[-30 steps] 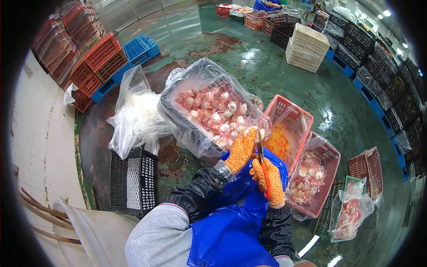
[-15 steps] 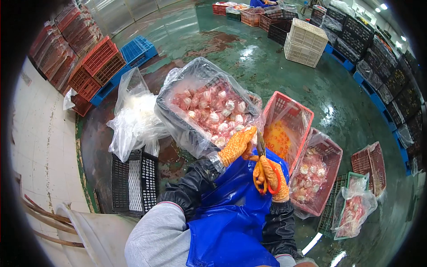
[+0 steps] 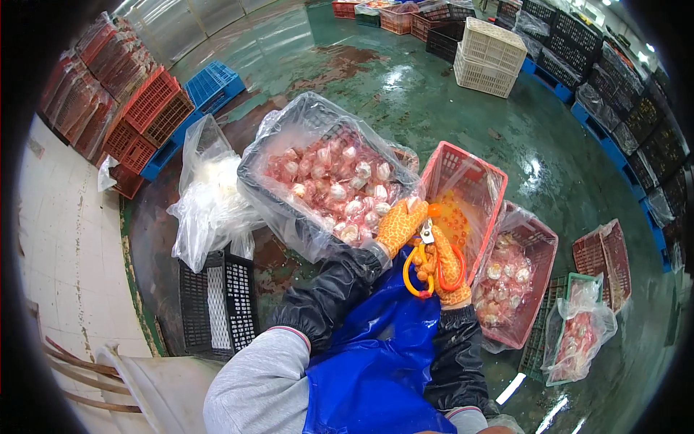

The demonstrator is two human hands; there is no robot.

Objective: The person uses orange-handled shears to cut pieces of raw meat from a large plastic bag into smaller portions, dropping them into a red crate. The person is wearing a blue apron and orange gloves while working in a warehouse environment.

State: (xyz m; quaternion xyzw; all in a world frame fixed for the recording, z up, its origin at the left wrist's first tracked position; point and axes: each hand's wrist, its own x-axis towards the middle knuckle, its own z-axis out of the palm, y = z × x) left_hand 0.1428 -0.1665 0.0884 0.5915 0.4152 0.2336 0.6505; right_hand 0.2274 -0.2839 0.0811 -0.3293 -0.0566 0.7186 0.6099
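Observation:
My left hand [image 3: 401,226], in an orange patterned glove, is closed on a small whitish egg-like piece [image 3: 413,205] at the right corner of a black crate [image 3: 254,163]. Pinkish film and several white round pieces lie in that plastic-lined crate. Just right of my left fingertips shows an orange yolk-like ball [image 3: 434,210], over a red crate [image 3: 486,173] that holds orange yolks [image 3: 454,224] in yellowish liquid. My right hand [image 3: 448,269], gloved alike, grips scissors [image 3: 409,275] with orange and red handles. Their blades point up, close below the left hand.
To the right, a red crate [image 3: 543,278] holds more whitish pieces; a green crate [image 3: 594,275] with plastic lies beyond. At left are clear plastic bags [image 3: 213,195] and a black crate [image 3: 238,300]. Stacked crates on blue pallets line both sides of the wet green floor [image 3: 434,119].
The orange ball now shows beside my left fingertips. The scissors have turned and their blades look shorter from here. The view has shifted slightly, and the person in blue at the top is out of sight.

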